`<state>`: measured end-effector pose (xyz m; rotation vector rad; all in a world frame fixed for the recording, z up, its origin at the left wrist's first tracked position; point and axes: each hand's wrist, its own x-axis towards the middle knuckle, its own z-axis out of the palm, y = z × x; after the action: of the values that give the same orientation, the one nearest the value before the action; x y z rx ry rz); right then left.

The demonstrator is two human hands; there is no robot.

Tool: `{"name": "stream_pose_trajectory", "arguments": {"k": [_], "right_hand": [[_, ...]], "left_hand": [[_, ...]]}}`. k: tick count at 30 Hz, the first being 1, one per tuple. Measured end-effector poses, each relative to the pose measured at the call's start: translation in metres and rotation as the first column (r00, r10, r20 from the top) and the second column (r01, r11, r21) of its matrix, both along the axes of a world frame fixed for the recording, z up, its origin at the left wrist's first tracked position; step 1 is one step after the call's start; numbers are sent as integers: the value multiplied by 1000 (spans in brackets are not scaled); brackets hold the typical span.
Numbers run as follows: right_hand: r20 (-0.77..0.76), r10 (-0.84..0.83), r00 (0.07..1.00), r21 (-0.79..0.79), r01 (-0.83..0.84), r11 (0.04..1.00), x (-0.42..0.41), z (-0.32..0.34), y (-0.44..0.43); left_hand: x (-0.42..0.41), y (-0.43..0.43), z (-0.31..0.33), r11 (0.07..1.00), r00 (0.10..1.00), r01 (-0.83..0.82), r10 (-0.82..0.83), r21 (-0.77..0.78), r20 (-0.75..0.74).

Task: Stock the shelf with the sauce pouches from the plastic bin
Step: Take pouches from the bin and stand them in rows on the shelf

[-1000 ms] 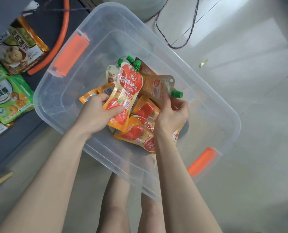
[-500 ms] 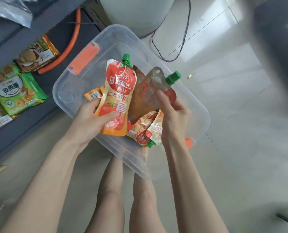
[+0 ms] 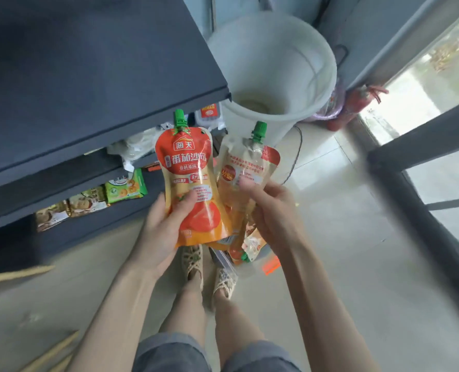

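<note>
A: Where did we have the sauce pouches?

B: We held the front-facing pouch (image 3: 189,181) upright in our left hand (image 3: 164,232), thumb pressed across its lower face. Just right of that pouch, our right hand (image 3: 272,210) clasped the back-facing pouch (image 3: 245,170), with more pouches (image 3: 245,245) bunched beneath it.

A: And the shelf?

B: The dark shelf (image 3: 88,76) sat up and left of that first pouch, snack packets (image 3: 88,200) on a lower tier. The plastic bin (image 3: 270,265) showed below our hands, mostly hidden.

A: How should we have placed them?

B: Probably one at a time, green caps up, labels outward, keeping the right-hand bundle pinched so nothing slipped.
</note>
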<state>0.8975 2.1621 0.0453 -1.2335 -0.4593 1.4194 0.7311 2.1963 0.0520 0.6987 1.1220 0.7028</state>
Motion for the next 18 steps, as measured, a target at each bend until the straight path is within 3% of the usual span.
{"name": "stream_pose_trajectory", "arguments": {"k": [9, 13, 18], "right_hand": [[-45, 265, 963, 107, -260, 960, -103, 122, 49], [127, 322, 938, 164, -340, 926, -159, 160, 71], [259, 354, 899, 200, -409, 891, -255, 199, 96]], "left_hand": [[-95, 7, 124, 927, 959, -283, 282, 246, 41], [-158, 17, 154, 878, 932, -361, 356, 316, 74], [-252, 34, 184, 840, 943, -330, 309, 430, 120]]}}
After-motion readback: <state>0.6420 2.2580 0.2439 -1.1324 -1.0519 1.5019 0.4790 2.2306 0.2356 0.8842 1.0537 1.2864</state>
